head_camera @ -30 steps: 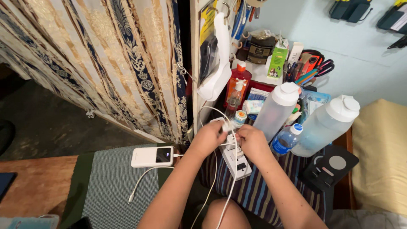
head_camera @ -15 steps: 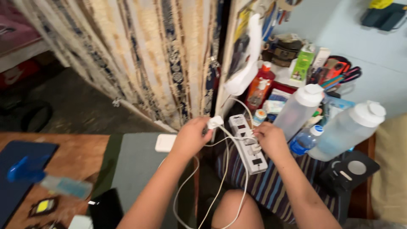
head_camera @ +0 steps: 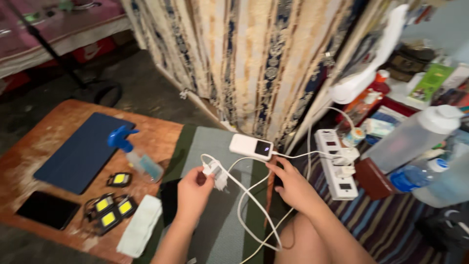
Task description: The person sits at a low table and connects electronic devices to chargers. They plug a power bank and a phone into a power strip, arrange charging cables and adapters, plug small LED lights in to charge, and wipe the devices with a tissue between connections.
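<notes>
My left hand (head_camera: pixel 193 193) grips a white charger plug (head_camera: pixel 215 172) over the grey woven mat (head_camera: pixel 215 230); its white cable (head_camera: pixel 249 203) loops down toward my knee. My right hand (head_camera: pixel 291 183) rests open beside the cable, fingers spread, just left of the white power strip (head_camera: pixel 334 163). A white power bank (head_camera: pixel 251 147) with a lit screen lies on the mat above both hands, a cable running from it to the strip.
On the wooden board (head_camera: pixel 41 146) at left lie a dark blue tablet case (head_camera: pixel 80 151), a blue-topped spray bottle (head_camera: pixel 139 159), small yellow-faced lights (head_camera: pixel 111 203), a black phone (head_camera: pixel 48 209) and a white cloth (head_camera: pixel 140 226). A patterned curtain (head_camera: pixel 254 63) hangs behind. Large plastic bottles (head_camera: pixel 413 137) stand at right.
My left hand pulled the charger plug away from the power strip and carried it left over the mat. My right hand left the strip. The view swung left, showing the wooden board.
</notes>
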